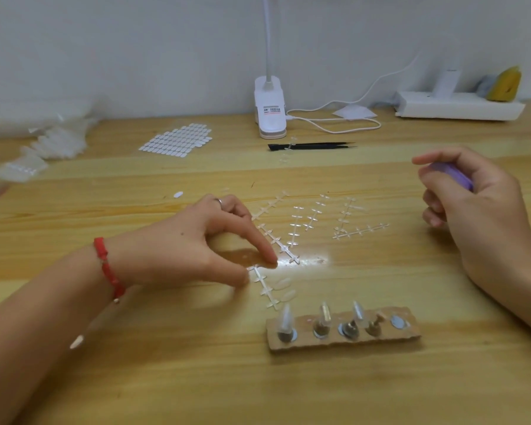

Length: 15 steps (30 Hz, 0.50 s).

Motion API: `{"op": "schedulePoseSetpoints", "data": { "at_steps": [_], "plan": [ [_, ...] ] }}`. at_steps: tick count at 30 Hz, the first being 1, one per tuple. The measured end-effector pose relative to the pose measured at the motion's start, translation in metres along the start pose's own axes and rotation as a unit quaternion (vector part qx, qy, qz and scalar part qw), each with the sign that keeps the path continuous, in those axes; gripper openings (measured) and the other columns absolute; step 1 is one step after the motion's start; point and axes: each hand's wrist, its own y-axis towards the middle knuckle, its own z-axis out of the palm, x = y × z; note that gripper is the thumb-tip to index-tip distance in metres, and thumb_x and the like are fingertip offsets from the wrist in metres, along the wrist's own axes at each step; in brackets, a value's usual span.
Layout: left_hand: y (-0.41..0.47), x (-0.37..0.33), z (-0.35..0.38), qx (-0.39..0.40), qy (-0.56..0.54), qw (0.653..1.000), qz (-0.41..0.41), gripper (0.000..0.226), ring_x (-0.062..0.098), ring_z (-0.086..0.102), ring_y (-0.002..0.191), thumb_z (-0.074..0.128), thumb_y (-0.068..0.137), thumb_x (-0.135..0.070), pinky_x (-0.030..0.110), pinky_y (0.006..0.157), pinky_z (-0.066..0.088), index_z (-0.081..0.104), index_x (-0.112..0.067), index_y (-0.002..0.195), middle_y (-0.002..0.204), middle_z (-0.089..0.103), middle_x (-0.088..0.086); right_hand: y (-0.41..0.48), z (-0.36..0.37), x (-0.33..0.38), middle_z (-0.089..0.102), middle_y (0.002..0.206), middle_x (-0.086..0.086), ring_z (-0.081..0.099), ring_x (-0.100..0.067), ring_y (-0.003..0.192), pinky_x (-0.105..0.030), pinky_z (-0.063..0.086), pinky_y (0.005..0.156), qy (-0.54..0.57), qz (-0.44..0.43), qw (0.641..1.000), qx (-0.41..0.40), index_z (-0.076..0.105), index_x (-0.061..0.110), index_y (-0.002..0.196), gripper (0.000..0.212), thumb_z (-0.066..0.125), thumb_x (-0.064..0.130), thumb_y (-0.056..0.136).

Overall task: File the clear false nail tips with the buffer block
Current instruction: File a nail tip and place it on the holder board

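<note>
**Two loose tips by the strip, block held ready**

Two clear nail tips lie loose near the middle of the surface, touching or just beside a plastic strip that runs diagonally toward the near edge. The left grip comes in from the left edge. Its thumb and forefinger seem to pinch the far end of that strip, though blur and glare there make the contact hard to read. Holding it down this way probably steadies the strip so a tip can be snapped off.

The right grip is curled round the purple buffer block. It is raised over the right side of the surface, well apart from the tips. It likely waits there so filing can begin once a tip is freed.

Just nearer than the loose tips stands a cardboard stand with small pegs, several carrying upright tips, probably to keep them off the wood. Stripped strips lie between the two grips, seemingly pushed aside as waste.

Toward the far edge are black tweezers, a white lamp base and a sheet of tabs. Clear bags sit at the far left corner and a power strip at the far right.
</note>
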Motion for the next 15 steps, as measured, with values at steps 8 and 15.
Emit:
{"op": "schedulePoseSetpoints", "data": {
  "at_steps": [8, 15],
  "plan": [
    [0.002, -0.001, 0.006, -0.064, -0.029, 0.998, 0.006, 0.013, 0.001, 0.054, 0.093, 0.081, 0.063, -0.043, 0.012, 0.082, 0.038, 0.074, -0.039, 0.074, 0.091, 0.053, -0.018, 0.000, 0.000, -0.001, 0.042, 0.052, 0.014, 0.034, -0.007, 0.047, -0.017, 0.035, 0.039, -0.017, 0.010, 1.000, -0.003, 0.071, 0.036, 0.077, 0.036, 0.056, 0.007, 0.092],
    [0.004, -0.023, 0.016, -0.186, -0.259, 0.948, -0.011, 0.011, 0.001, 0.053, 0.058, 0.076, 0.061, -0.034, 0.008, 0.058, 0.041, 0.074, -0.025, 0.067, 0.064, 0.065, -0.009, -0.011, 0.004, 0.012, 0.044, 0.055, 0.011, 0.036, -0.009, 0.052, -0.018, 0.037, 0.042, -0.009, 0.016, 0.999, 0.044, 0.073, 0.029, 0.082, 0.019, 0.064, 0.013, 0.089]
  ]
}}
